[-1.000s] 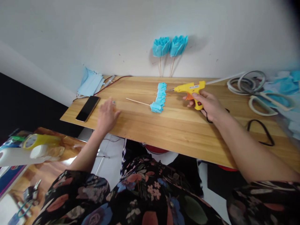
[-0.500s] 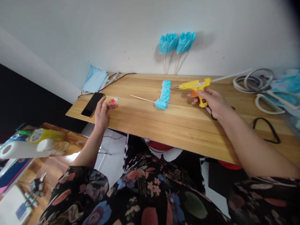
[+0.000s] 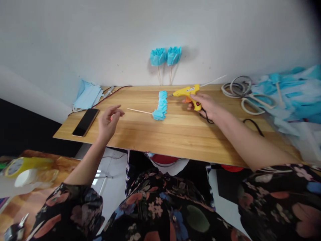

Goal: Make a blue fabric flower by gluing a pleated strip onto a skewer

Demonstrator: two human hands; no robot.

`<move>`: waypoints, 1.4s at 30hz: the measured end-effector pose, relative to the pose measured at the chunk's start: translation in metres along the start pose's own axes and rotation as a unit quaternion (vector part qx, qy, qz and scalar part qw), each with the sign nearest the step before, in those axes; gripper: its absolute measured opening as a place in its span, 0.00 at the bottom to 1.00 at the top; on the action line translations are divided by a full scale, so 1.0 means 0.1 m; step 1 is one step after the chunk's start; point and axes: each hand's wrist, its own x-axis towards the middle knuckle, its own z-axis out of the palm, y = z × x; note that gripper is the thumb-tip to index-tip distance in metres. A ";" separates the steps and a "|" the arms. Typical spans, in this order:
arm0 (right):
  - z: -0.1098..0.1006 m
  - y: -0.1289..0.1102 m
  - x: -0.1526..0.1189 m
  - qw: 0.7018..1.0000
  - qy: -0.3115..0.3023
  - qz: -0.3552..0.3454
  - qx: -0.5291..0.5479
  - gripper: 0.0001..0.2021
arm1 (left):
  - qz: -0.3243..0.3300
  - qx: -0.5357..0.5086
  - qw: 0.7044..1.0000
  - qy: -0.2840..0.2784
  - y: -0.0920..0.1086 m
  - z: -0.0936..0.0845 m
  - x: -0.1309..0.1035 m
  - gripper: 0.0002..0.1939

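Note:
My right hand (image 3: 202,105) is closed round the handle of a yellow glue gun (image 3: 186,92), whose nozzle points left at a ruffled blue strip (image 3: 162,102). This strip lies on the wooden table (image 3: 140,134), with a thin stick (image 3: 139,110) running left from its lower end. My left hand (image 3: 109,121) hovers over the table's left part with fingers apart and bent, holding nothing; it mostly hides a small red item (image 3: 111,118). Two blue flowers on sticks, a left one (image 3: 158,57) and a right one (image 3: 174,56), lean against the wall.
A phone (image 3: 85,122) and blue masks (image 3: 87,95) lie at the left. Scissors (image 3: 253,103), rings of tape (image 3: 237,87) and a heap of blue material (image 3: 298,93) are at the right. A side table (image 3: 67,164) holds a yellow roll (image 3: 30,165).
The view has shifted, so the table things appear further left. My left hand has moved right relative to the phone and now covers most of the red item. The glue gun remains in my right hand.

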 end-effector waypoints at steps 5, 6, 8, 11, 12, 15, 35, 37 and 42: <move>0.08 -0.02 0.08 0.998 -0.058 -0.021 0.010 0.08 | 0.126 0.089 0.973 -0.172 -0.14 0.38 0.36 0.13; 0.08 0.00 0.10 0.997 -0.066 -0.025 0.016 0.08 | 0.140 0.105 0.962 -0.209 -0.19 0.45 0.43 0.14; 0.05 0.07 0.13 0.996 -0.074 -0.030 0.032 0.07 | 0.146 0.141 0.939 -0.277 -0.27 0.55 0.58 0.17; -0.02 0.17 0.15 0.995 -0.086 -0.035 0.037 0.06 | 0.118 0.185 0.903 -0.369 -0.32 0.63 0.77 0.21; -0.04 0.20 0.15 0.995 -0.090 -0.040 0.033 0.05 | 0.104 0.192 0.894 -0.392 -0.32 0.64 0.82 0.22; -0.08 0.26 0.15 0.994 -0.094 -0.058 0.022 0.06 | 0.065 0.191 0.880 -0.429 -0.35 0.64 0.92 0.24; -0.03 0.24 0.07 0.992 -0.083 -0.059 -0.072 0.15 | 0.112 0.164 0.902 -0.382 -0.31 0.56 0.72 0.14; -0.04 0.24 0.08 0.993 -0.085 -0.061 -0.062 0.15 | 0.117 0.158 0.903 -0.383 -0.29 0.56 0.72 0.13; -0.05 0.24 0.10 0.995 -0.084 -0.052 -0.028 0.12 | 0.129 0.144 0.906 -0.378 -0.27 0.56 0.74 0.11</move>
